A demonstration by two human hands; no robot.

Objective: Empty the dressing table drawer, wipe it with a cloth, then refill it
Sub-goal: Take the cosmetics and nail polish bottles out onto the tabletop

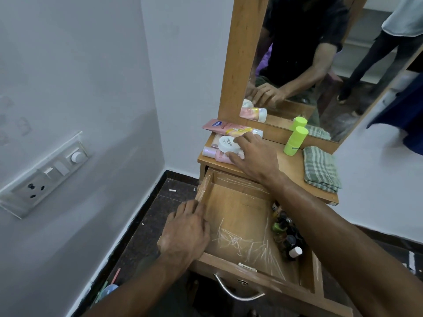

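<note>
The wooden drawer [238, 209] is pulled out, its scratched floor mostly bare. Several small nail polish bottles [286, 234] lie along its right side. My left hand [185, 232] grips the drawer's left wall. My right hand [254, 154] reaches over the drawer onto the dressing table top [290, 165], its fingers on a round white jar [229, 144] that rests on pink tubes [229, 129]. A folded green checked cloth [320, 169] lies at the top's right end, apart from both hands. A lime green bottle [295, 140] stands between the cloth and my right hand.
A mirror [320, 65] in a wooden frame rises behind the table top and reflects my arm and a second person standing behind. A switch and socket panel [45, 172] is on the left wall. The drawer's metal handle [238, 291] faces me. Small items [109, 287] lie on the dark floor.
</note>
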